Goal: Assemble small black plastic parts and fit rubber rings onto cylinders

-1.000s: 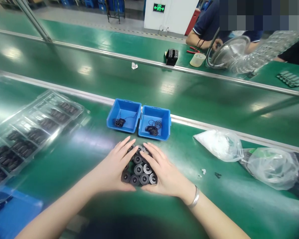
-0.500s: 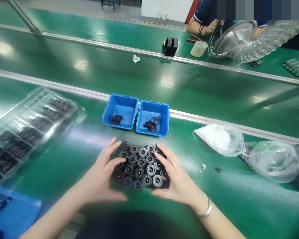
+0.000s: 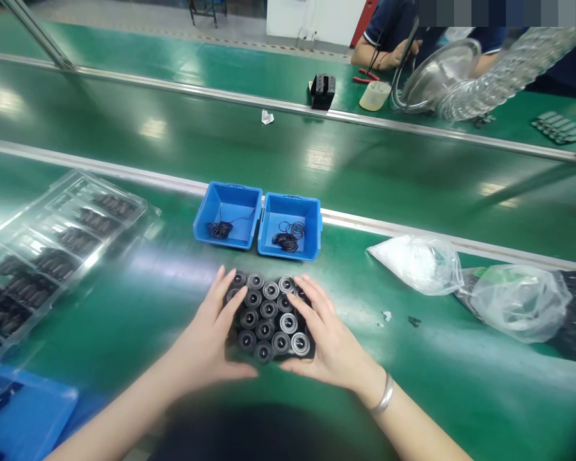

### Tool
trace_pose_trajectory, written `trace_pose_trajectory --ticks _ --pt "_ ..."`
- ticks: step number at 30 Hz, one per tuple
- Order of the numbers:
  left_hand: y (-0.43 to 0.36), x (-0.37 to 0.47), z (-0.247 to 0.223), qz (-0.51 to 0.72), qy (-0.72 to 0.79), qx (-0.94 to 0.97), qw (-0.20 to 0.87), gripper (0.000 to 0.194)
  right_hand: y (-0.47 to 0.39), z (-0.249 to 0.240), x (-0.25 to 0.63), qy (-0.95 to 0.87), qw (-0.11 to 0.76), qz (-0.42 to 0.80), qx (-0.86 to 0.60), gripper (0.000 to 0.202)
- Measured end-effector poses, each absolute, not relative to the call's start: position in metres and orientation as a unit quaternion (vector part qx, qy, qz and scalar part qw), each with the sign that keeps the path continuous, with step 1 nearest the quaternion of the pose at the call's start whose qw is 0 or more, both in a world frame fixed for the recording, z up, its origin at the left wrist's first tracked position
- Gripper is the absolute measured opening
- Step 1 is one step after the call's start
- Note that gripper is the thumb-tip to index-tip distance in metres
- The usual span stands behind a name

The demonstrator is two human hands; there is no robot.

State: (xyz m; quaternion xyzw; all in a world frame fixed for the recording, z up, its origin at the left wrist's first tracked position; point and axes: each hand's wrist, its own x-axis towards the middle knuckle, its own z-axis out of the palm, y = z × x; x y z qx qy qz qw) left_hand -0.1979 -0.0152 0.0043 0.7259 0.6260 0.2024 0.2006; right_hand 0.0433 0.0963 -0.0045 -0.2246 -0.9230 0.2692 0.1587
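A tight cluster of round black parts (image 3: 267,310), standing in rows, sits on the green table in front of me. My left hand (image 3: 216,333) curves round the cluster's left side, fingers along the far left corner and thumb at the near edge. On the right side my right hand (image 3: 324,330) does the same, its fingertips over the outer parts. Both hands press against the group from the sides, covering some outer parts.
Beyond the cluster, a left blue bin (image 3: 244,238) and a right blue bin (image 3: 314,246) hold black rings. A clear divided case (image 3: 93,256) lies left, a blue tray (image 3: 52,410) lower left, plastic bags (image 3: 420,266) right. Across the tables, a person's hand (image 3: 393,56) shows near red-handled pliers (image 3: 365,79).
Both hands have closed in on the cluster from the sides, covering more of its outer parts. The view has shifted slightly.
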Motion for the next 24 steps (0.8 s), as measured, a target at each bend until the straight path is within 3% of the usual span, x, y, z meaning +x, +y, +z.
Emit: trace_pose_trajectory --ticks 7,18,21,24 --pt "-0.006 -0.188 0.004 0.202 0.618 0.740 0.173 0.086 0.097 -0.006 0.045 -0.921 0.161 0.282 -0.215 0.095" --pt "0.013 -0.191 0.017 0.130 0.599 0.770 0.175 0.117 0.108 0.000 0.041 -0.908 0.135 0.330 -0.219 0.111" --pt "0.017 -0.189 0.017 0.118 0.595 0.775 0.177 0.118 0.111 0.002 0.046 -0.883 0.154 0.373 -0.240 0.103" --pt "0.019 -0.190 0.016 0.118 0.602 0.770 0.176 0.116 0.111 0.003 0.057 -0.857 0.189 0.394 -0.272 0.083"
